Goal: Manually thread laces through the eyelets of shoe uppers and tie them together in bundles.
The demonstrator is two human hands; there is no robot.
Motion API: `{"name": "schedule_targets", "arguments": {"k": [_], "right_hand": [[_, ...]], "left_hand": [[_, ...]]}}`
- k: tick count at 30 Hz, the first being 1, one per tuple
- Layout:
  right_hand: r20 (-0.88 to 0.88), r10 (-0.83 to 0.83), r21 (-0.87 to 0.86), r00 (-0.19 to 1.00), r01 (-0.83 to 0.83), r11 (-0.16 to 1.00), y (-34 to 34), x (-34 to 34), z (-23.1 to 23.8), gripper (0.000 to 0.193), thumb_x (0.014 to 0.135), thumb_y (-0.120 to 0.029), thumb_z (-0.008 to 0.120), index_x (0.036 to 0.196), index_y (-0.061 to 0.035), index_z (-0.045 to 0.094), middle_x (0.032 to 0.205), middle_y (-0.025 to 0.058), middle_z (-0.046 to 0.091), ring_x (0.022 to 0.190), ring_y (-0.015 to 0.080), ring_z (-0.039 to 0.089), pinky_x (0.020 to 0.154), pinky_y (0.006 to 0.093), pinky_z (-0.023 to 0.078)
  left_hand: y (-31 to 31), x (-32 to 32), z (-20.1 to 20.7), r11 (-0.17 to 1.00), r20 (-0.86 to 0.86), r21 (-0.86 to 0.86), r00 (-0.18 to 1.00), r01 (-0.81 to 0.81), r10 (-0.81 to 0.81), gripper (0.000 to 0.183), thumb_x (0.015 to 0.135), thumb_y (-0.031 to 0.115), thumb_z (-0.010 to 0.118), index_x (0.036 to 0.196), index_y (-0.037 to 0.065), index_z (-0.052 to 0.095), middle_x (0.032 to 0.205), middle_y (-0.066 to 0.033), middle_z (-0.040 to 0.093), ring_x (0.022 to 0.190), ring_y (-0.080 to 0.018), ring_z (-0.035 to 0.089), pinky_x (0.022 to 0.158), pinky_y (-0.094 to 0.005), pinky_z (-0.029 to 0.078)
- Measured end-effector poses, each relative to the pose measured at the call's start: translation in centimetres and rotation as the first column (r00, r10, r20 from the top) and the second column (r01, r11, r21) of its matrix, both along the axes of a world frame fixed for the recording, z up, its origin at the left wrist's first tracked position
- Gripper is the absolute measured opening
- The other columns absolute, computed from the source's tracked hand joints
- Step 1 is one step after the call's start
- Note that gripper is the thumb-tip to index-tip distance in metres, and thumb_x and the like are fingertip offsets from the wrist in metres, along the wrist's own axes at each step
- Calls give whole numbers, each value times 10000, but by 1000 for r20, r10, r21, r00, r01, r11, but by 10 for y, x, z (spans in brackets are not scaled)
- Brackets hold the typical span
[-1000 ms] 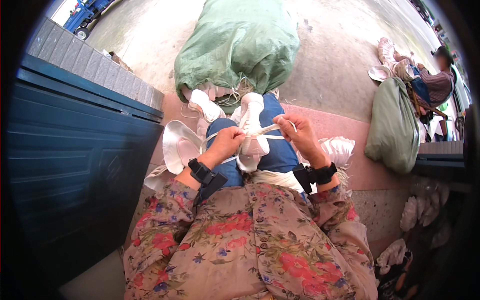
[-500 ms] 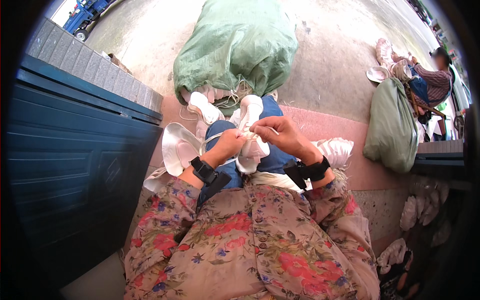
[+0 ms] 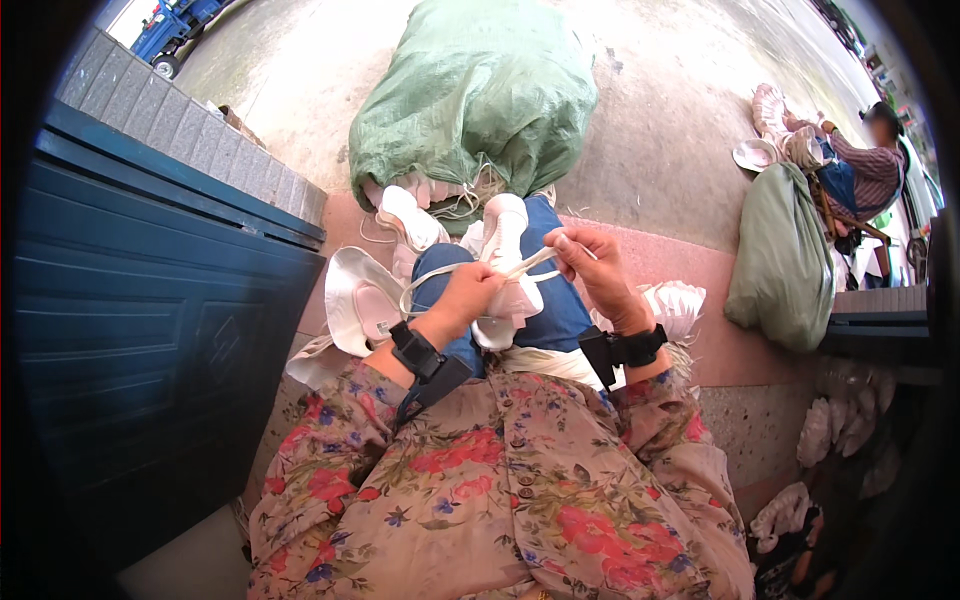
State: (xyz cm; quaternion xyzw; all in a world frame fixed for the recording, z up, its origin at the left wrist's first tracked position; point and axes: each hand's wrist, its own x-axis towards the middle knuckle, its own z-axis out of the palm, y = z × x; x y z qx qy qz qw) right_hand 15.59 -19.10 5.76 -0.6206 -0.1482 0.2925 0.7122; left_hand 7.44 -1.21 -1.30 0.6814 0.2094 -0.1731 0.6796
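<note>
A white shoe (image 3: 505, 222) lies on my jeans-clad lap, its toe pointing away from me. My left hand (image 3: 470, 294) is closed at the shoe's left side, pinching the white shoelace (image 3: 538, 262). Right of the shoe, my right hand (image 3: 592, 262) is raised and pinches the lace as well, with strands stretched between the two hands across the shoe's opening. A loop of lace bows out to the left of my left hand. Another white shoe (image 3: 408, 216) sits just past my left knee, and a wide white shoe-like piece (image 3: 357, 297) stands by my left leg.
A big green sack (image 3: 470, 95) with shoes and laces at its mouth lies ahead. At left is a blue panelled door (image 3: 150, 340). White shoes (image 3: 672, 303) are stacked by my right leg. Farther right are another green sack (image 3: 785, 255) and a seated person (image 3: 868, 170).
My right hand has moved right, away from the shoe, drawing the lace out between both hands. My left hand stays close to the shoe.
</note>
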Motion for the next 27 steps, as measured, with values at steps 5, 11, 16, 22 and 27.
{"name": "schedule_targets", "arguments": {"k": [5, 11, 16, 22, 27], "right_hand": [[-28, 36, 23, 999, -35, 999, 5, 0, 6, 242, 873, -201, 530, 932, 17, 618, 664, -26, 510, 604, 48, 431, 546, 186, 355], [25, 137, -50, 990, -136, 989, 11, 4, 13, 246, 866, -202, 538, 933, 21, 620, 673, -25, 521, 629, 52, 450, 563, 199, 374], [150, 309, -168, 939, -284, 944, 43, 8, 19, 265, 830, -150, 558, 1029, 25, 568, 726, 42, 574, 676, 152, 529, 611, 277, 425], [863, 54, -344, 502, 508, 789, 32, 18, -3, 411, 725, -84, 607, 1103, -8, 467, 815, 174, 565, 787, 362, 528, 724, 433, 416], [444, 195, -521, 875, 75, 850, 11, -24, -38, 194, 721, -62, 575, 899, 14, 562, 742, 156, 603, 709, 324, 578, 643, 372, 455]], "left_hand": [[-2, 2, 8, 1000, 11, 2, 1000, -9, 9, 153, 802, 118, 559, 805, -29, 601, 698, -4, 573, 611, -69, 508, 548, -214, 416], [1, 1, 7, 985, 141, 160, 989, -69, 46, 101, 756, 70, 603, 771, -29, 594, 703, -30, 594, 621, -75, 518, 554, -219, 423], [-5, 4, 7, 936, 328, 350, 941, -42, -80, 88, 735, 59, 570, 773, -19, 583, 617, -74, 576, 556, -124, 545, 525, -260, 434], [4, 1, 11, 994, 128, 112, 992, -13, -2, 69, 771, 34, 554, 823, -11, 559, 664, -2, 547, 567, -56, 485, 494, -198, 385], [-2, 3, 10, 996, 130, 73, 991, -42, 33, 77, 792, 57, 561, 827, -11, 566, 679, 0, 554, 585, -55, 492, 507, -195, 391]]}}
